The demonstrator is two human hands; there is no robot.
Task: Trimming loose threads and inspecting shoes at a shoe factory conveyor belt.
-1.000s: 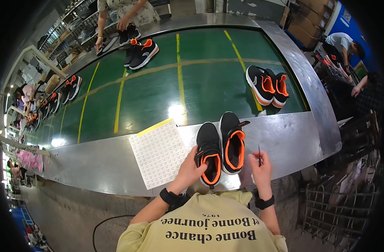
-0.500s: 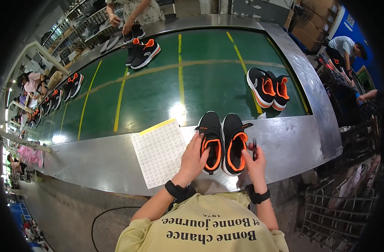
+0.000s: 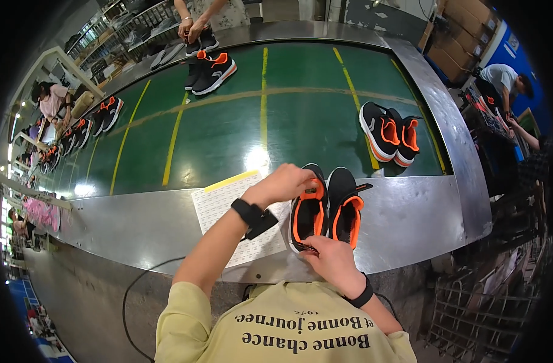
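At frame centre, the black-and-orange fabric sneaker (image 3: 308,209) is gripped at toe by the left hand (image 3: 287,183) and at heel by the right hand (image 3: 330,260); it is judged light, soft and flexible.

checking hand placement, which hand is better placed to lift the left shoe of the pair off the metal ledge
Left. The left hand already rests on that left shoe at its toe, while the right hand only touches the heel end.

Left hand (image 3: 287,183), right hand (image 3: 329,261) grip black-orange shoe (image 3: 308,213).
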